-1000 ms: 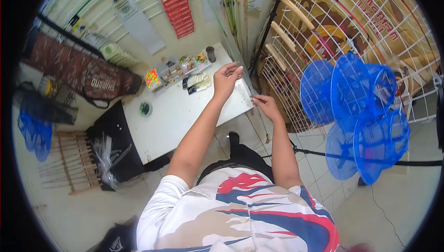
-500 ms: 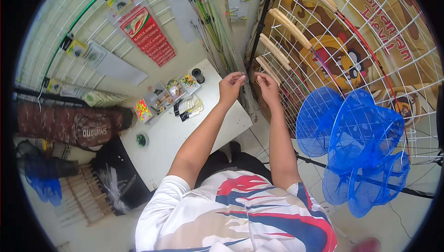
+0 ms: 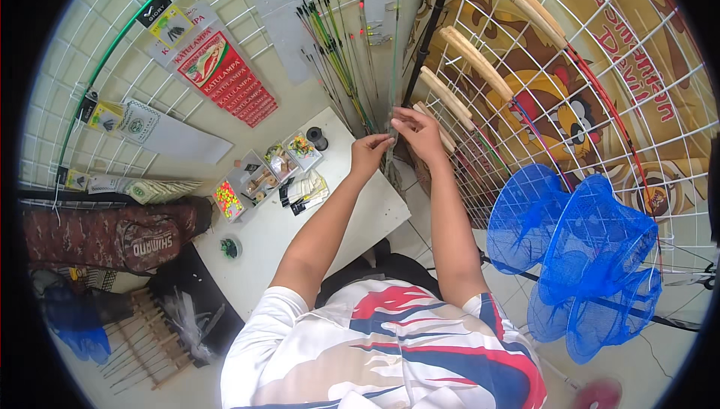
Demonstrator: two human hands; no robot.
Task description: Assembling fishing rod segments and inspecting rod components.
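I've got both arms point(image 3: 456, 233) stretched forward, left hand point(image 3: 372, 152) over the right edge of the counter point(image 3: 379, 208), right hand point(image 3: 420, 136) just beyond, fingers curled toward thumbs, fingertips close together.

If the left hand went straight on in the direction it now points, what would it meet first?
Most likely the right hand, which lies just ahead of the left hand in the picture; from this single view, the depth between them is unclear.

blue nets point(image 3: 589, 248), right | camouflage bag point(image 3: 94, 235), left | red packets point(image 3: 225, 77), hanging
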